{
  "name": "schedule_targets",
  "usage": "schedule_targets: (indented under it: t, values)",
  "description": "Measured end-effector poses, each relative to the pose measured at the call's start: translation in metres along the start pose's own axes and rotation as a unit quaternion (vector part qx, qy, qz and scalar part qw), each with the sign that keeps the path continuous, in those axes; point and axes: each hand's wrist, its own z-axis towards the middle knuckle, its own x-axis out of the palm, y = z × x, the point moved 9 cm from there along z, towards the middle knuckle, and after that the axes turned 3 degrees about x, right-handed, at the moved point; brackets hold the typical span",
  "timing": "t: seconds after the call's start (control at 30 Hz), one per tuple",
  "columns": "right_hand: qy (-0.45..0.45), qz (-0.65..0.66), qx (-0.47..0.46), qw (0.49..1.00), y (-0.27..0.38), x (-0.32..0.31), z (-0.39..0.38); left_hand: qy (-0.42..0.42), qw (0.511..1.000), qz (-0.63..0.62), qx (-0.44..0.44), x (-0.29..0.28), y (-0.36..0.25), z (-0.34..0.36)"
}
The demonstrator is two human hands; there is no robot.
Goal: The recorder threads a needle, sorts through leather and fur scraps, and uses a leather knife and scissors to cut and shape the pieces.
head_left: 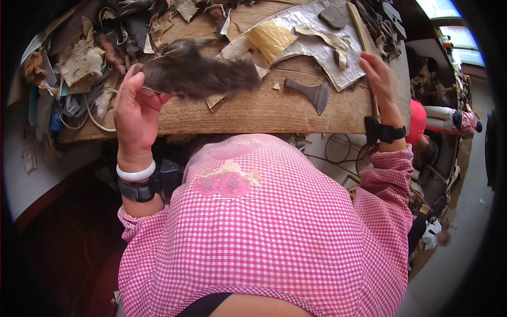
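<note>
A piece of dark brown fur (pixel 206 74) stretches across the left half of the table, raised at its left end. My left hand (pixel 138 103) is closed on that end, thumb upright and fingers partly hidden beneath the fur. On the right, my right hand (pixel 379 79) hovers over or rests by a long wooden strip (pixel 360 26), its fingers loosely bent and apart from the fur. Between the hands lies a dark metal blade (pixel 312 95) with a flared, curved edge. Behind it are a plastic-wrapped board (pixel 343 78), a yellowish pad (pixel 272 39) and a pale cloth strip (pixel 321 38).
Fur and hide scraps (pixel 82 63) crowd the table's left side, with more (pixel 377 31) at the far right. A dark flat stone (pixel 332 17) lies on the board. The wooden table's front edge (pixel 237 130) is near my body. Another person in a red cap (pixel 417 121) is at right.
</note>
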Motion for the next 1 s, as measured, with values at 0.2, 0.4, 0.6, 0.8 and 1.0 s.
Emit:
schedule_targets:
  t: [0.2,0.4,0.6,0.8,1.0]
  values:
    - [0.302,0.259,-0.243,0.885,0.242,0.195,-0.048,0.171,0.983,-0.031,-0.054,0.049,0.006,-0.010]
    - [0.335,0.205,-0.156,0.906,0.298,0.255,-0.046,0.198,0.974,0.107,0.032,0.033,-0.017,-0.006]
    - [0.300,0.146,-0.186,0.924,0.324,0.283,-0.040,0.150,0.977,0.151,-0.021,-0.016,-0.024,0.005]
    - [0.333,0.154,-0.118,0.923,0.316,0.313,-0.030,0.142,0.966,0.207,-0.062,-0.046,-0.037,0.026]
    - [0.365,0.375,0.008,0.852,0.331,0.308,-0.024,0.269,0.956,0.074,-0.088,-0.015,-0.049,0.037]
